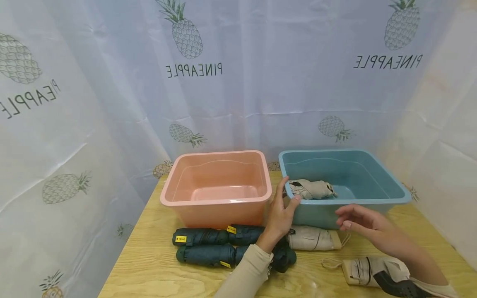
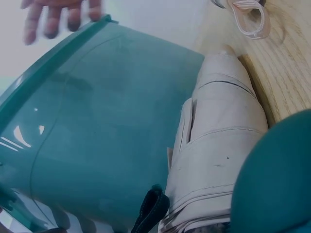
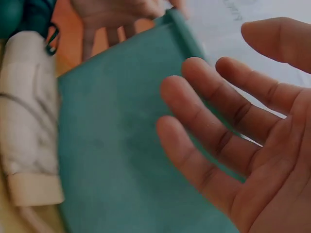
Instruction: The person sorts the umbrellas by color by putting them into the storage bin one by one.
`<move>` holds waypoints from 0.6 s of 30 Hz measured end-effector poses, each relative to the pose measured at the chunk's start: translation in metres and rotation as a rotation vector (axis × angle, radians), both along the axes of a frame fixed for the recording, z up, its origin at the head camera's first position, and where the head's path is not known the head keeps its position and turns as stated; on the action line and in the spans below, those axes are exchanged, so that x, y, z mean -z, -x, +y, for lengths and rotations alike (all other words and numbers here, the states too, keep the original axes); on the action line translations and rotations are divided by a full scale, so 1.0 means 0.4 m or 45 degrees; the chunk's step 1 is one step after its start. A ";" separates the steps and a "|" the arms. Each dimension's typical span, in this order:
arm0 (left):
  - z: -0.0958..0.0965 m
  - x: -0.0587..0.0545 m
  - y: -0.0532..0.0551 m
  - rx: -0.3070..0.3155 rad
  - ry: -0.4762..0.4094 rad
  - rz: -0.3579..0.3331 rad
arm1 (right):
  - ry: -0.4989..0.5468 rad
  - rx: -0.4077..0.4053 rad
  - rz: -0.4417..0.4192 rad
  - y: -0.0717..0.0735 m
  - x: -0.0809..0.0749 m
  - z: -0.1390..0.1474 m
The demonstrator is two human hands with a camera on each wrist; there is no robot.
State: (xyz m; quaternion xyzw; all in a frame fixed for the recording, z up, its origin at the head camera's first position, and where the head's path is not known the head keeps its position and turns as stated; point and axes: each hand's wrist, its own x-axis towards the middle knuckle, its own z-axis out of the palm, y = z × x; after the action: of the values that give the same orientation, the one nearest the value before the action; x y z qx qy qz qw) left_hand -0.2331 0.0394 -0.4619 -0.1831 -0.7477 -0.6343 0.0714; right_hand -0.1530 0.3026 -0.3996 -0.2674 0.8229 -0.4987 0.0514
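Yellow wood-grain tabletop (image 1: pixel 145 265) beneath everything. Nearest, at lower right: cream cloth-wrapped compact umbrella with cord loop (image 1: pixel 359 270), lying flat, partly hidden by the right forearm (image 1: pixel 421 258). Slightly farther, leftward: four dark-green compact umbrellas (image 1: pixel 203 254), some with yellow labels, laid end to end in two rows, seemingly grouped by colour; one partly behind the beige left sleeve (image 1: pixel 246 271). Beside them, second cream umbrella (image 1: pixel 311 238), lying lengthwise before the blue rectangular plastic tub (image 1: pixel 316 214), apparently for easy reach.

Right hand (image 1: pixel 372 227): fingers loosely bent and apart, holding nothing, hovering before the tub's front wall. Left hand (image 1: pixel 277 219): fingers extended around the near-left corner, thumb by the rim, no umbrella in it; perhaps steadying the tub, though hard to tell how firmly.

Inside, against the left front corner, third cream umbrella (image 1: pixel 313 189). To the left, pink rectangular plastic tub (image 1: pixel 223 213). Behind, pineapple-printed white curtain (image 1: pixel 253 91), probably hung as a screen.
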 end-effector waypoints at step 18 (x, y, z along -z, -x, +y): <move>0.000 -0.001 -0.001 -0.015 0.023 -0.011 | -0.395 0.243 -0.011 0.030 0.160 0.011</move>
State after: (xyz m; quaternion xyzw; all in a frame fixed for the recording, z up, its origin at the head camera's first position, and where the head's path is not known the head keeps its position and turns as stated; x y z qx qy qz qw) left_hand -0.2327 0.0394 -0.4616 -0.1766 -0.7549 -0.6277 0.0703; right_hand -0.1651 0.3072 -0.4635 -0.1747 0.9114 -0.3696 0.0480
